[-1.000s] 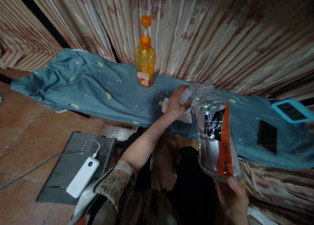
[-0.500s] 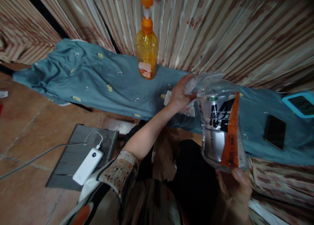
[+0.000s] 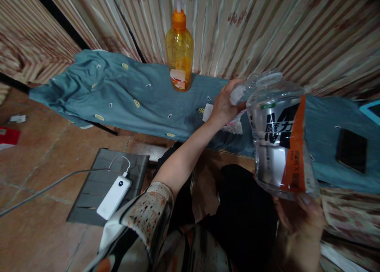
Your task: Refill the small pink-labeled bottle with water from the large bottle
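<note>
A clear plastic jug (image 3: 276,125) with a silver, black and orange label is tilted in front of me, its round mouth towards the curtain. My right hand (image 3: 303,220) is closed around its base. Beside the jug's mouth, my left hand (image 3: 225,103) has its fingers curled round a clear plastic piece (image 3: 242,93). Whether that piece is the jug's handle or something separate, I cannot tell. Under the left hand lies a crumpled white wrapper (image 3: 234,126). An orange pump bottle (image 3: 179,58) stands upright behind and to the left.
A teal patterned cloth (image 3: 154,105) covers the narrow bench. On its right lie a black phone (image 3: 352,150) and a blue-framed device (image 3: 371,111). Low at left, a white power bank (image 3: 114,196) with a cable rests on a grey stool (image 3: 89,193). A pleated curtain (image 3: 219,34) hangs behind.
The view has shifted, so most things appear farther right. The jug has turned slightly, and its mouth shows more plainly. Both hands keep their hold.
</note>
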Demonstrator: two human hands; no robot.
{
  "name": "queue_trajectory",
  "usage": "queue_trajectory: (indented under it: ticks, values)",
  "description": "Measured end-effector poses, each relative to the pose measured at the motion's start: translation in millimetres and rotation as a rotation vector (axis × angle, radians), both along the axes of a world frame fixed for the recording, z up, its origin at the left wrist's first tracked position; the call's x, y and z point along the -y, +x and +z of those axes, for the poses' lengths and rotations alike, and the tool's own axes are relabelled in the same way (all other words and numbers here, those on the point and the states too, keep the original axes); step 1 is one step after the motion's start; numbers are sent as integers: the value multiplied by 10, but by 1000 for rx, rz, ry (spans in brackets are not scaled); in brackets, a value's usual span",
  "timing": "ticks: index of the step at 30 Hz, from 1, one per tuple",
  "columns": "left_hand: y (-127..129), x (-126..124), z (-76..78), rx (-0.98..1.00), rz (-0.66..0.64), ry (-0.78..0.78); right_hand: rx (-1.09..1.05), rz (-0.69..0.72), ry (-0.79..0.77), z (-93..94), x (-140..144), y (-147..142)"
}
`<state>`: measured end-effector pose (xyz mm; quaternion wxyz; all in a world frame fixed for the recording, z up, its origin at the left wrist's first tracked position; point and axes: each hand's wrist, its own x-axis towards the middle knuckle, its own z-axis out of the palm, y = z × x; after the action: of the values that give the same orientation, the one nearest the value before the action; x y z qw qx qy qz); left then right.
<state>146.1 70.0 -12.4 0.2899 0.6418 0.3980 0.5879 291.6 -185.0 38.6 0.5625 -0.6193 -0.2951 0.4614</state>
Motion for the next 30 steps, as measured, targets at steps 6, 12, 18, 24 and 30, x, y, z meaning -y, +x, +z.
queue_trajectory:
  ticks: [6,12,18,24,30]
  values:
    - [14,-29,-30,-35,-2,28,-6,-73,-20,7,-9,-55]
    - [32,-48,-50,-33,24,63,-100,-28,121,-35,-258,93]
    - [41,-96,-103,-31,29,71,-190,-24,136,-124,-392,221]
    - [-9,-80,-86,6,23,79,-213,-49,165,-172,-378,218]
    - [-46,-25,-44,25,24,67,-245,8,148,-232,-395,299]
